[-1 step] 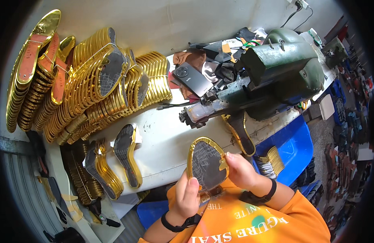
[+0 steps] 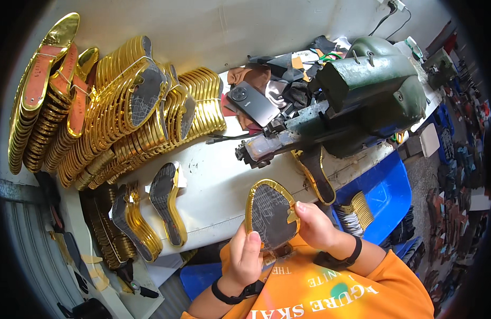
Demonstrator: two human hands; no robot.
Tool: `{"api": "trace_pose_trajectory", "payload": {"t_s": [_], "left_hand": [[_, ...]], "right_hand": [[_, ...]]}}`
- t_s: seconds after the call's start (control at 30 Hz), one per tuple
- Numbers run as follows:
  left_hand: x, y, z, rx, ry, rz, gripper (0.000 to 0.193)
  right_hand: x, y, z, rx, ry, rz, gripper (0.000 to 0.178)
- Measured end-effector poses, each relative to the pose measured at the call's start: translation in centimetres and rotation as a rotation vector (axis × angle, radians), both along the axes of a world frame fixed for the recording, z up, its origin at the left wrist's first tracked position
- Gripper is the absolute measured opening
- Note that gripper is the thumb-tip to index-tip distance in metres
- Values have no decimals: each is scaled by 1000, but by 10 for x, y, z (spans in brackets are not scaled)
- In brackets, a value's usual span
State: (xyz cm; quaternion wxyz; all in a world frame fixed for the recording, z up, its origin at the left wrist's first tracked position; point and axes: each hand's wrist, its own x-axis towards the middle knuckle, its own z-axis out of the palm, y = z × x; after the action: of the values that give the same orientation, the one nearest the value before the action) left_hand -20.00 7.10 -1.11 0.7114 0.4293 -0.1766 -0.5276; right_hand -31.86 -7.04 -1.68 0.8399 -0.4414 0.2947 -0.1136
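Between my two hands is a shoe insole [image 2: 271, 215], its dark, scratched underside facing up and a gold band folded around the rim. My left hand [image 2: 244, 255] grips the lower left edge, thumb lying on the dark face. On the opposite side, my right hand [image 2: 313, 222] pinches the edge beside a small folded flap of gold. The insole's lower end points toward my orange shirt and is partly hidden. Above it juts the narrow arm of a dark green machine [image 2: 362, 95]; another gold-edged insole [image 2: 315, 175] lies under that machine.
Tied stacks of gold insoles [image 2: 104, 111] fill the table's left side. Nearer stand a single insole [image 2: 168, 204] and a small gold bundle [image 2: 136, 223]. A phone [image 2: 252, 102] rests among material scraps [image 2: 288, 69] at the back. At right, a blue bin [image 2: 389, 186] holds more insoles [image 2: 356, 212].
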Motion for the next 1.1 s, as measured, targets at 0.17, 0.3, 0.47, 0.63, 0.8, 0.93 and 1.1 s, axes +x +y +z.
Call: {"api": "trace_pose_trajectory", "payload": {"t_s": [0.17, 0.3, 0.47, 0.63, 0.8, 0.93, 1.1], "left_hand": [[-7, -8, -4, 13, -82, 94, 59], [-8, -17, -8, -134, -32, 154, 56], [7, -29, -9, -153, -371, 315, 73], [24, -34, 3, -85, -575, 65, 76], [11, -42, -1, -35, -544, 123, 65], [7, -46, -1, -91, -397, 233, 50], [19, -47, -4, -178, -301, 320, 24]], "right_hand": [[-2, 0, 5, -469, 27, 48, 32], [12, 2, 30, -648, -149, -62, 21], [8, -15, 43, -1411, -89, 8, 21], [6, -5, 38, -1790, 60, 29, 26], [9, 2, 29, -1874, 134, -12, 27], [11, 12, 13, -1937, 102, -100, 36], [9, -1, 25, -1616, 56, 40, 60]]}}
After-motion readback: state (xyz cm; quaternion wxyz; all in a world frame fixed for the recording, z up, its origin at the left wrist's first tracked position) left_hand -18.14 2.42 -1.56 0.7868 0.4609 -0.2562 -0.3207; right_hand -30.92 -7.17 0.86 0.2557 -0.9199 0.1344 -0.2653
